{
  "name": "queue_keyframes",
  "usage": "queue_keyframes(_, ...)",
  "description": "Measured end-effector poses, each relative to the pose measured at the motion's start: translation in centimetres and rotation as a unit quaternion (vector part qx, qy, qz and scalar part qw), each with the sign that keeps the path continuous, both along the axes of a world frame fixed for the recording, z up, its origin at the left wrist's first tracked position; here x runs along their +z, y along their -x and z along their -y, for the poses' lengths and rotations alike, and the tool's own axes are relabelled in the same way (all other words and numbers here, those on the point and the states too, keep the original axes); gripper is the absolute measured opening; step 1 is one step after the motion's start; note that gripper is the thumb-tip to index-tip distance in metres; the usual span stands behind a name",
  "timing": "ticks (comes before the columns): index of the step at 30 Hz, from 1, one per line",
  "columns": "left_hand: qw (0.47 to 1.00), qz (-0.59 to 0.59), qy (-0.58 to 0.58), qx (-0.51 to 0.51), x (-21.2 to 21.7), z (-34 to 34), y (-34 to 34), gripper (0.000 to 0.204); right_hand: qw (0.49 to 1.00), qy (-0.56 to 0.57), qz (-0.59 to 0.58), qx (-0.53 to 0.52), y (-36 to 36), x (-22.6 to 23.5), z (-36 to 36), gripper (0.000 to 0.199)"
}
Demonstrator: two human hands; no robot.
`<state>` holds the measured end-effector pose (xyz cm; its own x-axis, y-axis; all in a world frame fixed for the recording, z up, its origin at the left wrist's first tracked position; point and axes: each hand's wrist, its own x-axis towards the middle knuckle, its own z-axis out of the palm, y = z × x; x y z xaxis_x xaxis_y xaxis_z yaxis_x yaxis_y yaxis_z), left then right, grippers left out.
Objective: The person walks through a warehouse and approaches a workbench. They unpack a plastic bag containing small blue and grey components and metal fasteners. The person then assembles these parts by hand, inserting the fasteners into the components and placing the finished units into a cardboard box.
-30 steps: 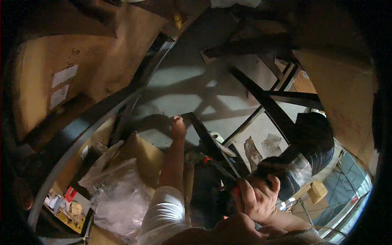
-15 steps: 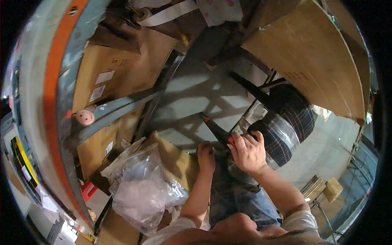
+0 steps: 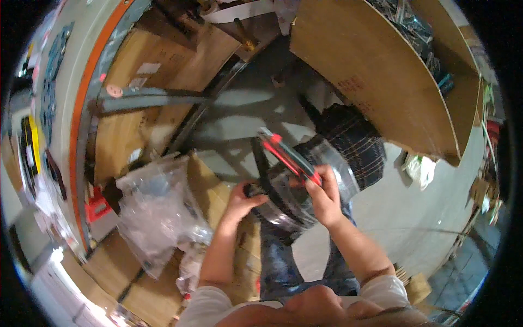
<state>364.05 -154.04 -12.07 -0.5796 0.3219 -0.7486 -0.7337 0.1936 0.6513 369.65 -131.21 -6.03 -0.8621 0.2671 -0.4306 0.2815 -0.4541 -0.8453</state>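
Observation:
In front of my legs lies a dark plaid bundle (image 3: 357, 144), banded with clear plastic wrap and slanting from upper right to lower left. My right hand (image 3: 325, 197) is closed round a red and black utility knife (image 3: 289, 157), which points up and to the left above the bundle. At the bundle's lower left end, my left hand (image 3: 243, 203) grips a dark, plastic-wrapped part, thumb on top and the other fingers partly hidden. A black strut (image 3: 260, 155) sticks up beside that end, partly behind the knife.
A large open cardboard box (image 3: 376, 82) stands at the upper right, holding plastic-wrapped things. Clear plastic bags (image 3: 158, 218) lie over cardboard on the left. Beyond them rises a shelf rack with an orange upright (image 3: 81, 117). White crumpled plastic (image 3: 419, 170) lies on the floor at right.
My right hand has lifted the knife into plain view above the bundle. My left hand has moved left to the bundle's lower end. The bundle appears shifted left and nearer, and the view has turned.

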Motion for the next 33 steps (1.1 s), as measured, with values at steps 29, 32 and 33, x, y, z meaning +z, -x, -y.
queue_keyframes(29, 0.670, -0.496, 0.522, 0.180, -0.3, 6.4, -2.4, 0.012, 0.591, -0.738, 0.138, 0.296, 3.6, -62.1, -31.8, 0.055)
queue_keyframes(32, 0.661, -0.507, 0.524, 0.177, -0.7, 5.6, -1.9, 0.012, 0.582, -0.753, 0.151, 0.265, 6.9, -63.9, -31.8, 0.049)
queue_keyframes(33, 0.658, -0.512, 0.525, 0.171, -0.9, 5.1, -1.7, 0.012, 0.584, -0.755, 0.153, 0.256, 7.5, -64.3, -31.8, 0.048)
